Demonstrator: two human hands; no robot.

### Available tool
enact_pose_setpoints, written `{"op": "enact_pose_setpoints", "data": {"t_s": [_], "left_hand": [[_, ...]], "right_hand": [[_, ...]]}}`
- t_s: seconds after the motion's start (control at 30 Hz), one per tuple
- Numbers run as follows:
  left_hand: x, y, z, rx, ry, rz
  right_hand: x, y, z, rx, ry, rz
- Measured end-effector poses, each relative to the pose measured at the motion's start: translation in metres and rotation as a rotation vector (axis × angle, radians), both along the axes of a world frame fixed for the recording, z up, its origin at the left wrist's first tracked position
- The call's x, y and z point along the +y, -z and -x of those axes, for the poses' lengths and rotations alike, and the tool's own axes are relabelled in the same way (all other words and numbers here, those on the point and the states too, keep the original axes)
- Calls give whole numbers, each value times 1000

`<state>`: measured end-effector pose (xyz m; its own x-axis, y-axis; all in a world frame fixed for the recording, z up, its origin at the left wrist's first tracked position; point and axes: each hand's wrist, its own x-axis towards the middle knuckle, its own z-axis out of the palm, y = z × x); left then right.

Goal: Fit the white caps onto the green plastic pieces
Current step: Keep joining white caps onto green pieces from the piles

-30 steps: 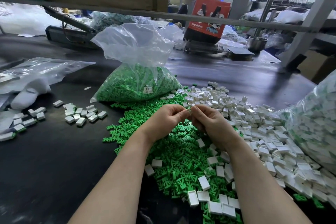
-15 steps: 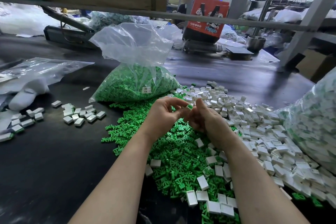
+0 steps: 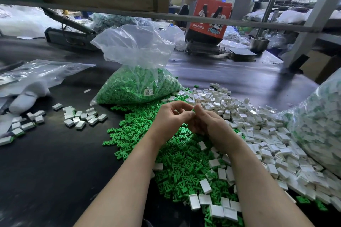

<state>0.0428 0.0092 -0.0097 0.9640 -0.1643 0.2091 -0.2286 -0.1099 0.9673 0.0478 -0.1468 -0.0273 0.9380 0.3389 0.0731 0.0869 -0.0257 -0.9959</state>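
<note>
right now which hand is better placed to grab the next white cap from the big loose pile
The right hand, probably. The big pile of white caps lies directly beside it on its own side, while the left hand sits over the green plastic pieces and would have to cross over the right.

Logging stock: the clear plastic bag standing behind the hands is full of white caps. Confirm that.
Not right. The head view shows the clear plastic bag behind the hands holds green plastic pieces; the loose white caps lie heaped to its right.
</note>
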Motion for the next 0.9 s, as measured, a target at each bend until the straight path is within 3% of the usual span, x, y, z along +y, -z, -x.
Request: {"op": "enact_pose_setpoints", "data": {"t_s": [0.43,0.9], "left_hand": [[-16,4,0,84,-37,171],[-18,7,-1,70,-45,174]], "right_hand": [[2,-2,1,-36,-59,-10],[-3,7,-4,-27,-50,1]]}}
